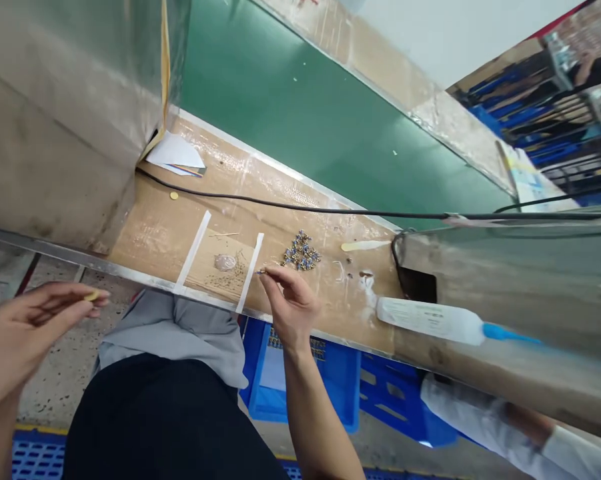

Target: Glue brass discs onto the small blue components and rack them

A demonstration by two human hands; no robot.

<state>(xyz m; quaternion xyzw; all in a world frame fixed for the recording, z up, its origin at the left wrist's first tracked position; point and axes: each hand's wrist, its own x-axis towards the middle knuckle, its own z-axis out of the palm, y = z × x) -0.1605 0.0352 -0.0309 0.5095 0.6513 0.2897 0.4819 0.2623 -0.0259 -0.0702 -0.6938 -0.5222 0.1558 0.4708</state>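
My left hand [35, 327] is off the bench's left front edge, its fingertips closed on a small yellow piece [91, 295]. Between the thumb and fingers of my right hand [294, 303] is a tiny part with a dark, bluish tip [260, 271]; its exact kind is too small to make out. Just beyond that hand lies a pile of small brass-and-blue parts [301, 252]. To its left, between two strips of white tape [250, 273], tiny bits are scattered around a clear, shiny blob [225, 262].
A black cable [280, 208] crosses the bench [150, 233]. A white bottle with a blue nozzle [430, 320] lies at the right, near a pale flat stick [365, 246]. A blue bin [305, 393] sits below the front edge. Another person's sleeve [470, 420] shows at lower right.
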